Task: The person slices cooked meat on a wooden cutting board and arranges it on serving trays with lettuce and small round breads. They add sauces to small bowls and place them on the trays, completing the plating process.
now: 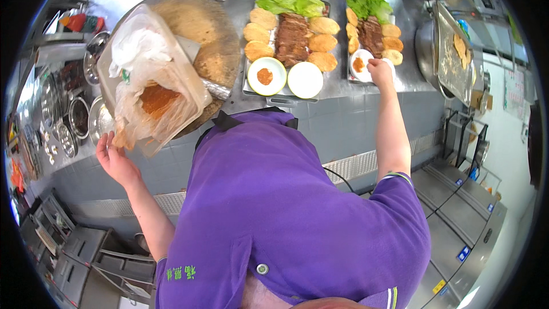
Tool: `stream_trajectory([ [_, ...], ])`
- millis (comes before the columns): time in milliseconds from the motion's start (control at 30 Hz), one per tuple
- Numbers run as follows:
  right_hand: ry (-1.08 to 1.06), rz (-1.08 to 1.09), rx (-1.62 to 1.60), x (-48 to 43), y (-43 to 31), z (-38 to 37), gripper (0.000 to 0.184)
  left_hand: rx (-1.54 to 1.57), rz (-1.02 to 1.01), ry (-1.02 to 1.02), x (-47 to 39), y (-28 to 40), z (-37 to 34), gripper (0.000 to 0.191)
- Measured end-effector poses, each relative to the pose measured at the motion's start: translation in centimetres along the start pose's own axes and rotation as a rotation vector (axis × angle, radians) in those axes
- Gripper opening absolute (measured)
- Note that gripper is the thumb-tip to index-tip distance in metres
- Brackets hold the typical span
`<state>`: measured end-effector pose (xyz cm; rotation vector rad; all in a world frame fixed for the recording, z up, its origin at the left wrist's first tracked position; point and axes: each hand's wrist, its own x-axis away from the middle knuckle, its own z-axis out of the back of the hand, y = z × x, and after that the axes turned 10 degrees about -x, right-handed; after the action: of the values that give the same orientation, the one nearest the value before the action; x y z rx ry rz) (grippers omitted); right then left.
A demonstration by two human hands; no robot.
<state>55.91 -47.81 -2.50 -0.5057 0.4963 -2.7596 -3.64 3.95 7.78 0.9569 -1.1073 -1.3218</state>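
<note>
My left hand (118,161) is at the near edge of a clear plastic tub (195,81), its fingers on the gathered edge of a plastic bag (124,137). Inside the open bag lies reddish-brown powder (158,99). My right hand (381,73) is over a small white dish (363,76) on the right-hand tray, fingertips bunched beside a patch of red powder (358,65). Whether the fingertips pinch anything is hidden. That tray also holds sliced brown meat (370,36), lettuce (369,7) and flat golden bread pieces (392,43). A second white dish (388,65) is partly behind my hand.
A similar tray (281,99) in the middle carries meat, bread, lettuce and two dishes, one with red powder (264,76). Under the tub is a round wooden chopping block (214,43) with a cleaver (187,47). A metal tray (450,64) rests on a large bowl at right.
</note>
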Motion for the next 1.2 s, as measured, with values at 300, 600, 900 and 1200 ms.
stream_trajectory([
  [300, -0.275, 0.388, -0.759, 13.0, -33.5, 7.3, 0.029, 0.118, -0.030, -0.026, 2.1, 0.4, 0.3, 0.029],
  [600, -0.571, 1.077, 0.342, 20.7, -55.3, -13.0, 0.023, 0.165, 0.077, -0.100, 4.5, -3.2, 2.5, 0.029],
  [900, -0.648, 0.681, 0.030, 23.7, -54.9, -15.4, 0.025, 0.145, 0.284, -0.135, 3.7, -5.1, 6.0, 0.023],
  [1200, -0.539, 0.768, -0.367, 20.5, -54.6, -12.3, 0.019, 0.029, 0.159, -0.194, -0.6, -3.7, 5.2, 0.020],
])
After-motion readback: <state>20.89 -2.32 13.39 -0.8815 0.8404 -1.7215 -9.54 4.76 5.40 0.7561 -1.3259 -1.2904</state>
